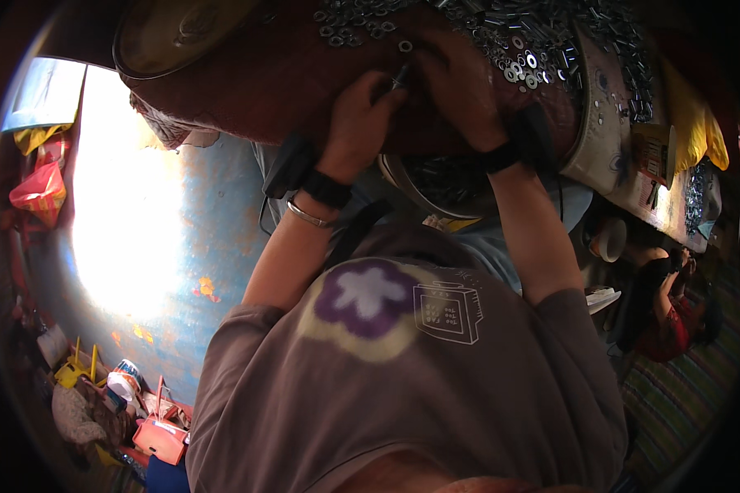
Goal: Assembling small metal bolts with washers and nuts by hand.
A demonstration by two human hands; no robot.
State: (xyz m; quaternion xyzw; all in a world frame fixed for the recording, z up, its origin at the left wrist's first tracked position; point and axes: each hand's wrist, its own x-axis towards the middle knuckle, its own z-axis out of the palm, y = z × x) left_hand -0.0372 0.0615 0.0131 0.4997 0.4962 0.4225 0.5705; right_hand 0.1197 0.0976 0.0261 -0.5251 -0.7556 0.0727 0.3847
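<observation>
From where I stand, the head view shows two hands close together over a dark red cloth [247,99]. The left hand [356,119] is narrowed to a pinch, thumb and finger on a slim metal piece [400,78], perhaps a bolt, which lies between the two hands. I'd say it is gripped by so little because it is so small, and kept there so both hands can get at it. The right hand [460,90] is bent in beside it, but its fingertips sink into shadow; I cannot tell whether they hold anything. A bright nut [405,46] sits just beyond the metal piece, close to those fingers.

More nuts [353,20] lie loose farther up the cloth, with pale washers [528,64] and a heap of metal parts [567,33] to the right, seemingly spread within easy reach. A round pan [144,57] stands at the upper left; a basin [399,177] of dark pieces sits below the cloth's near edge, partly hidden by the right forearm. Off to the right hangs a yellow cloth [699,123], and beyond it another person [674,329] in red sits low. What gets in the way is mostly the deep shade over the fingers
</observation>
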